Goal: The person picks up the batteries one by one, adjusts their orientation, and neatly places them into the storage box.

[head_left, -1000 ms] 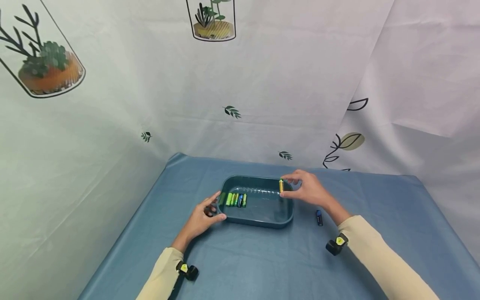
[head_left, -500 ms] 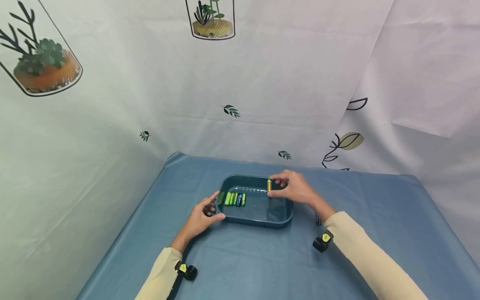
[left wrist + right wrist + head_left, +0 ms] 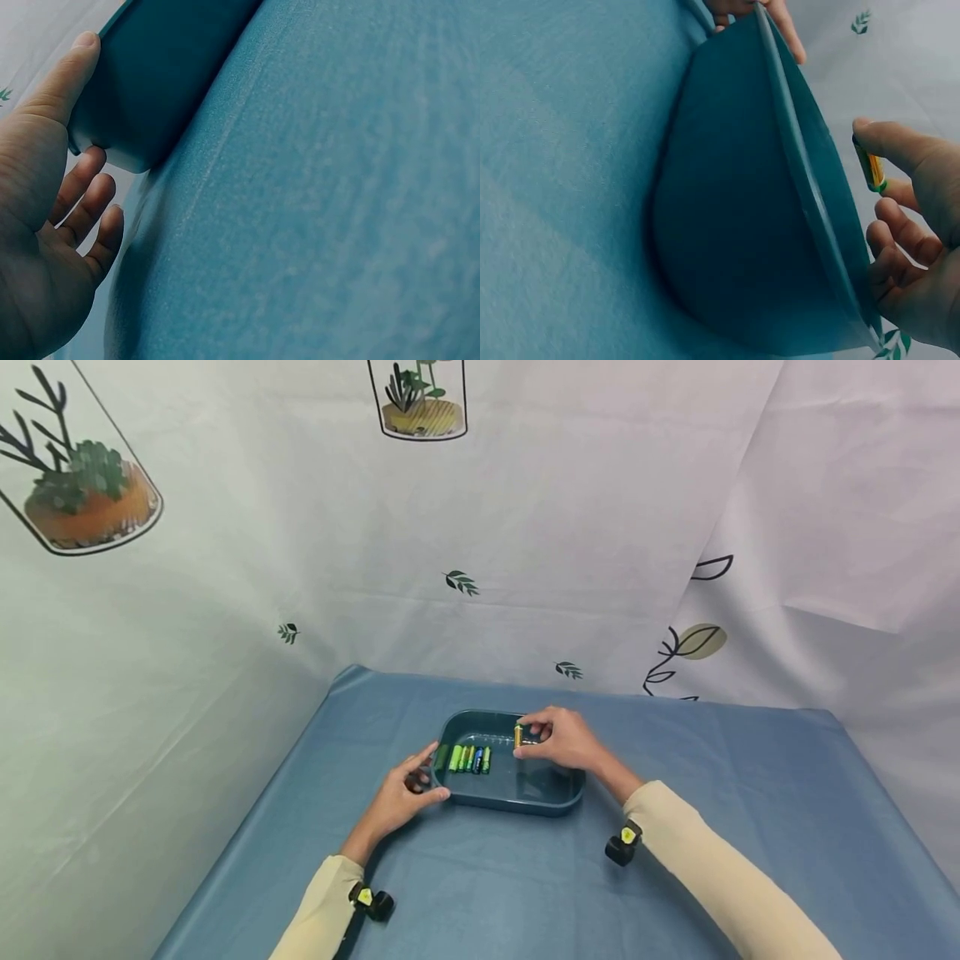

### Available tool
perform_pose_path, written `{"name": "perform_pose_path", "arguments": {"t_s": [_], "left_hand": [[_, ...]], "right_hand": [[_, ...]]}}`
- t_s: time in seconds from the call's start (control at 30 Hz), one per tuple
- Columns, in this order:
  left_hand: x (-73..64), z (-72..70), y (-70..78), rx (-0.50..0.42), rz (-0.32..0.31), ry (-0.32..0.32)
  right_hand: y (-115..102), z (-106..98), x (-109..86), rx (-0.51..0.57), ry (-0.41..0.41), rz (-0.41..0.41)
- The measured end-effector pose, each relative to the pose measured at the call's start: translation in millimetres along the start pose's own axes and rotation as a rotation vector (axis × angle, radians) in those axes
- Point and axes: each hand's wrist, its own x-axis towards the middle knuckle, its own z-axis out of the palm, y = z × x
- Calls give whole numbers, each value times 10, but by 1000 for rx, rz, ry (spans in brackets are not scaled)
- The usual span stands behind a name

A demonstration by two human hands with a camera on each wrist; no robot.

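A dark teal tray (image 3: pixel 510 803) holds a row of several batteries (image 3: pixel 466 759) at its left end, mostly green with one blue. My right hand (image 3: pixel 567 741) pinches a gold-and-green battery (image 3: pixel 517 737) by its two ends between thumb and index finger, above the tray floor and right of the row. In the right wrist view this battery (image 3: pixel 871 165) shows beyond the tray's rim, the other fingers loosely curled. My left hand (image 3: pixel 397 795) grips the tray's left end, thumb at the near corner and index finger farther along the rim; the left wrist view shows the thumb (image 3: pixel 64 79) against the rim.
A blue cloth (image 3: pixel 480 885) covers the table under the tray. Behind it hangs a pale wall sheet (image 3: pixel 570 527) printed with plants. Each sleeve carries a small black wrist camera (image 3: pixel 621 845).
My right hand has moved left over the tray with the battery, toward the row. Its forearm now hides the loose blue battery on the cloth. My left hand has stayed at the tray.
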Motion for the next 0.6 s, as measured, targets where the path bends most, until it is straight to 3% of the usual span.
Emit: {"name": "perform_pose_path", "arguments": {"t_s": [0.27,0.6], "left_hand": [[8,-4,-9,-2,4,-3],[12,-3,-24,-1,4,6]], "right_hand": [[-2,120,35,120,-17,42],[-21,192,125,154,6,58]]}}
